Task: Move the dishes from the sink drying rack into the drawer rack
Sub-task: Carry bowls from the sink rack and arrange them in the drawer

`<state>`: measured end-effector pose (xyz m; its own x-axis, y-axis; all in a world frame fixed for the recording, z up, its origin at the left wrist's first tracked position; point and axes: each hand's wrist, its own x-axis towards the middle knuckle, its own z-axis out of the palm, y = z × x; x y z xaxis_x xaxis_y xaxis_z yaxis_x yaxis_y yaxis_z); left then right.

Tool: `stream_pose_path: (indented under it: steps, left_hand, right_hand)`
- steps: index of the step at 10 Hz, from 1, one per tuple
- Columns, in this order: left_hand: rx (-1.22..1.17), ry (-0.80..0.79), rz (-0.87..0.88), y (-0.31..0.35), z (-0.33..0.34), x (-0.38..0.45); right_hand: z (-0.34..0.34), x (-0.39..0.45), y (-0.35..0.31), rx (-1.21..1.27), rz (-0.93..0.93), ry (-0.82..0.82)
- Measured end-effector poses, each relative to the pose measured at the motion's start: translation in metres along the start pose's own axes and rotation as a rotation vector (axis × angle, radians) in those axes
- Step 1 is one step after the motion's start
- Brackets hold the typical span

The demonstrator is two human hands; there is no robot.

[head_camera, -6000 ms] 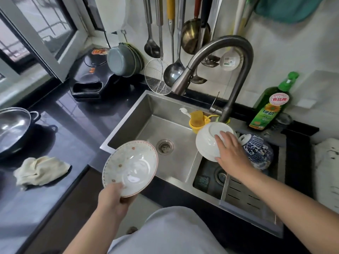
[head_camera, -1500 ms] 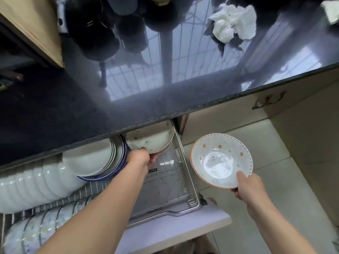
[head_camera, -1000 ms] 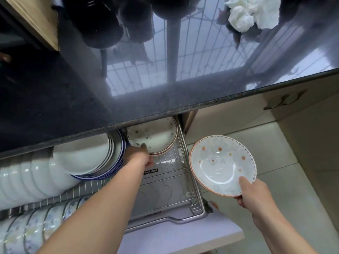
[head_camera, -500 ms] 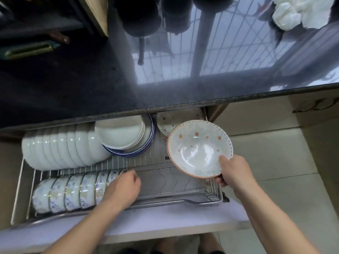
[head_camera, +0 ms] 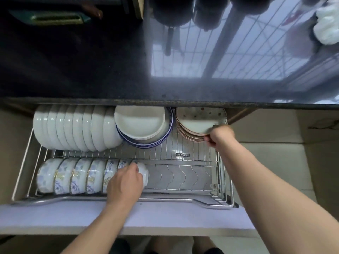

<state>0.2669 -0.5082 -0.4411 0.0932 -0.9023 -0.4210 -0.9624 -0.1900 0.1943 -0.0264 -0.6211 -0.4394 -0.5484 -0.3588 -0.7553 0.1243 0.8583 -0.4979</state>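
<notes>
The drawer rack, a steel wire basket, is pulled out below the dark countertop. My right hand pinches the lower rim of the dotted plate, which leans on a stack of like plates at the rack's back right. My left hand lies over a white bowl at the right end of the front row of blue-patterned bowls, fingers curled round it.
White bowls fill the back left row, with white and blue-rimmed plates beside them. The front right slots of the rack hold nothing. The countertop edge overhangs the rack's back. The drawer front is near me.
My right hand carried the dotted plate back and right onto the stack of dotted plates. My left hand moved right along the front row and now covers a white bowl there.
</notes>
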Motion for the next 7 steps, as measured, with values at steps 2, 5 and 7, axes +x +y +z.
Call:
stream_pose_path:
  steps: [2,5,7]
  left_hand:
    - [-0.007,0.017,-0.012,0.001,-0.002,0.001]
    - [-0.009,0.020,-0.001,-0.001,-0.002,-0.001]
    - [0.022,-0.067,0.005,0.006,-0.028,-0.007]
  right_hand:
    - [-0.004,0.011,0.017,-0.192,-0.095,-0.052]
    - [0.007,0.023,0.025,-0.219,-0.043,-0.002]
    - [-0.035,-0.039,0.025,-0.077,0.065,-0.107]
